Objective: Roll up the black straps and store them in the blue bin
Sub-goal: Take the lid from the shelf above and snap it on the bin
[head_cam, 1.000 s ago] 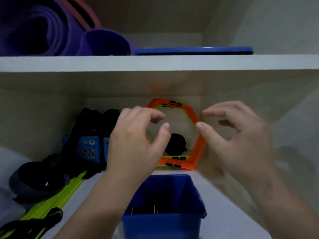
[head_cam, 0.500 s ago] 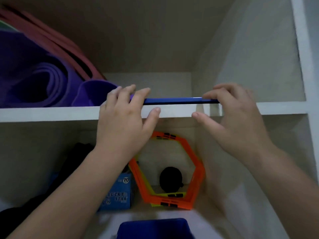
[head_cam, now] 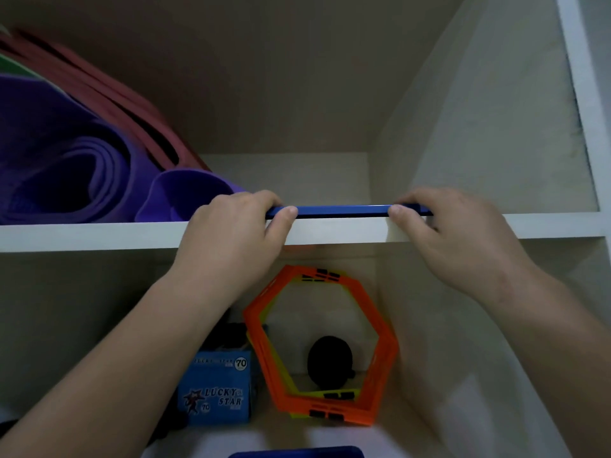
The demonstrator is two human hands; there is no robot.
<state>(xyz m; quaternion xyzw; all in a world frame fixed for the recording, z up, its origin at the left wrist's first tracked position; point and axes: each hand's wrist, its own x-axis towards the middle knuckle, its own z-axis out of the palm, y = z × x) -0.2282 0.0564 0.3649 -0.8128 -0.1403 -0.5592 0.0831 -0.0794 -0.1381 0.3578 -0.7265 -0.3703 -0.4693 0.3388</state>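
Observation:
A flat blue lid lies on the upper shelf, its front edge sticking slightly over the shelf lip. My left hand pinches its left end, fingers on top and thumb underneath. My right hand grips its right end the same way. Only the rim of the blue bin shows at the bottom edge, on the lower shelf. A black rolled bundle sits at the back of the lower shelf, behind the hexagon frames. No loose straps are visible.
Rolled purple mats and red mats fill the upper shelf's left side. Below, orange and yellow hexagon frames lean against the back. A blue "Lucky Star" box stands to their left. The cabinet wall closes the right.
Both hands rose from above the bin on the lower shelf to the upper shelf and closed on the ends of the blue lid. The view tilted upward.

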